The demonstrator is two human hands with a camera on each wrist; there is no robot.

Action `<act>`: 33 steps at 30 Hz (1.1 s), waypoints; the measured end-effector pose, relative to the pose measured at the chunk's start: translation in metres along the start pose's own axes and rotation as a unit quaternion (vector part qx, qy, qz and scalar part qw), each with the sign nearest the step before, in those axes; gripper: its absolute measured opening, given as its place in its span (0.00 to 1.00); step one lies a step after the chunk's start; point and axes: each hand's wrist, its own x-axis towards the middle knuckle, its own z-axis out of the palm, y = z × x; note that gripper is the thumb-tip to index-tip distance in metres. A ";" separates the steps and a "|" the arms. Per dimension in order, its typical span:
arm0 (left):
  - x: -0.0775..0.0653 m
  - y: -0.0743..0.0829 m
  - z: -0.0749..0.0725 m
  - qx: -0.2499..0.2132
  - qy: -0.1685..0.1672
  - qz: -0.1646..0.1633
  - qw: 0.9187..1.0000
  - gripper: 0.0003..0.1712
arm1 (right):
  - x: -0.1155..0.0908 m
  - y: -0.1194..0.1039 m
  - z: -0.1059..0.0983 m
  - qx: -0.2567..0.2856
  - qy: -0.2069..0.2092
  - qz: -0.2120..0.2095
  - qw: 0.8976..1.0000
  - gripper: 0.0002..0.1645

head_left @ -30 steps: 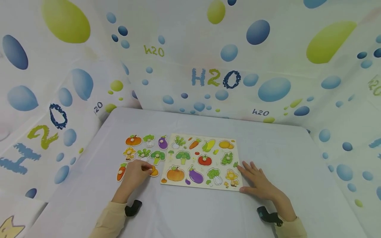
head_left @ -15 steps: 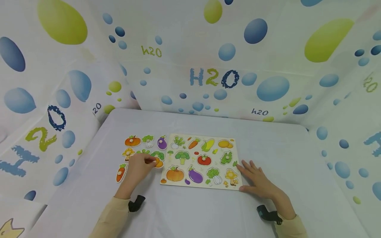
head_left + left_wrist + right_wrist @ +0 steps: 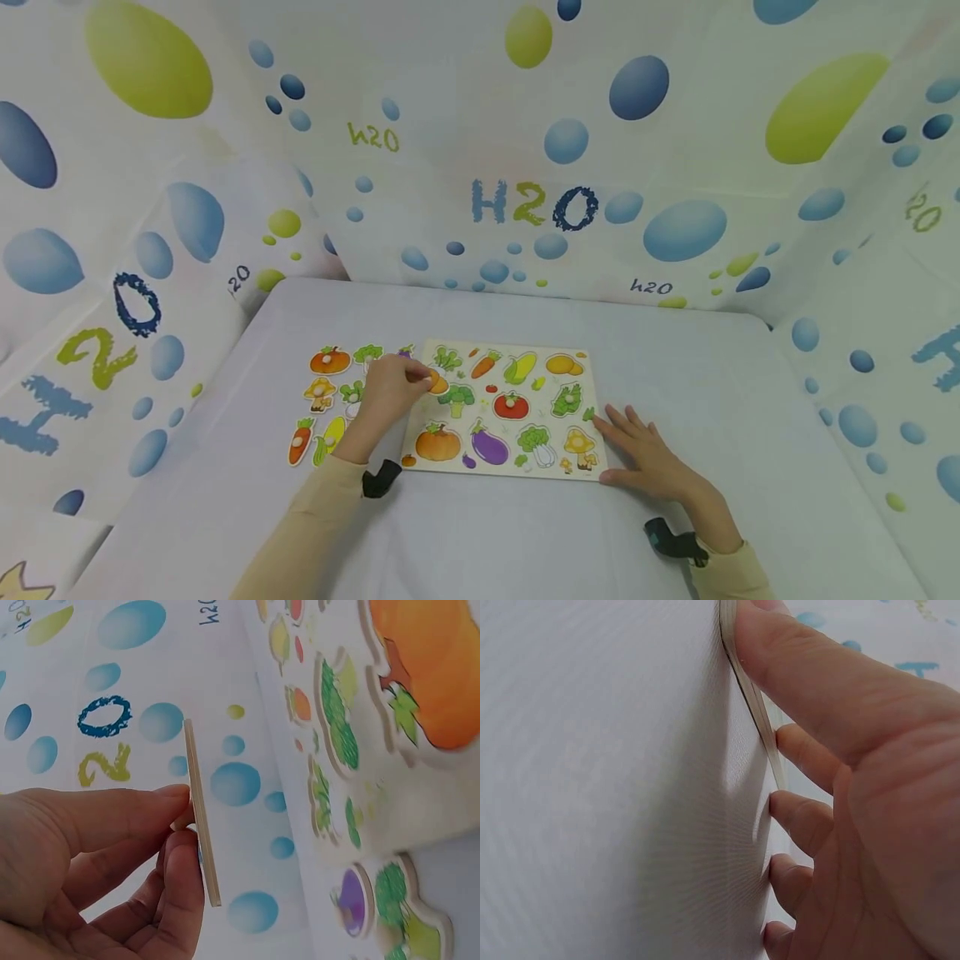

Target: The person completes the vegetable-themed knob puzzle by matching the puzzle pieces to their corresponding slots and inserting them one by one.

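My left hand [image 3: 390, 396] pinches a puzzle piece [image 3: 438, 382] with a yellow-orange potato picture by its small knob. It holds the piece over the upper left part of the vegetable puzzle board [image 3: 540, 410]. Seen edge-on in the left wrist view, the thin wooden piece [image 3: 204, 832] stands upright against the fingertips. My right hand [image 3: 652, 458] lies with fingers spread at the board's right edge. In the right wrist view its thumb [image 3: 802, 671] touches the board's edge. A tomato piece [image 3: 511, 406] and a leafy green piece [image 3: 567, 400], both with knobs, sit in the board.
Left of the board lie several knobbed pieces: a pumpkin [image 3: 330, 361], a mushroom [image 3: 320, 394], a carrot [image 3: 301, 442], corn [image 3: 331, 437] and others partly behind my left hand. A white cloth [image 3: 495, 533] covers the table. Patterned sheets [image 3: 435, 150] surround it.
My left hand has lifted the potato piece from among the loose pieces and carried it right and away from me, over the board. The right hand stays at the board's edge.
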 end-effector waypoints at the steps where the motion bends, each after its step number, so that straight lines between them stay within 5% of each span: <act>1: 0.002 0.003 0.002 -0.003 0.000 0.003 1.000 0.06 | 0.000 0.000 0.000 0.000 0.000 0.001 1.000 0.51; 9: 0.025 0.030 0.027 -0.036 -0.023 -0.006 0.999 0.06 | 0.000 0.003 -0.001 0.001 0.003 0.003 1.000 0.51; 19: 0.053 0.072 0.068 -0.047 -0.042 0.043 0.997 0.06 | 0.000 0.004 0.001 0.004 0.003 -0.010 1.000 0.50; 33: 0.080 0.111 0.119 -0.066 -0.071 0.050 0.994 0.05 | 0.000 0.002 0.001 0.001 -0.002 -0.004 1.000 0.51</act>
